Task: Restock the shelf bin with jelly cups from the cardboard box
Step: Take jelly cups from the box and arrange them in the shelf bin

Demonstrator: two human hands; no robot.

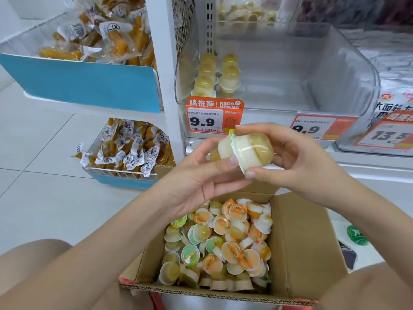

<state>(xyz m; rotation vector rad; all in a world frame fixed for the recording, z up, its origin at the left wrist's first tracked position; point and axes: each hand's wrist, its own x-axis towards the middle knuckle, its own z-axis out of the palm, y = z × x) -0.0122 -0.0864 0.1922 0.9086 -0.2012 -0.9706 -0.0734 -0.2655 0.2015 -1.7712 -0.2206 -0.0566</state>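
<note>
The left hand (201,173) is covering most of a second jelly cup (215,153), so only its pale side and a bit of amber jelly are peeking out past the thumb. The small print on the price tag (206,120) is too blurred to read. The front jelly cup (253,151) is lying on its side above the cardboard box (299,247), long axis running left to right, domed base pointing right and lid facing left toward the other cup. The right hand (297,162) is pinching it, thumb under the rim and fingers curled over the top. The left palm is turning upward, fingers curled around its cup. Loose cups are filling the box. The clear shelf bin (290,70) is holding two short rows of cups (218,74) at its left end.
</note>
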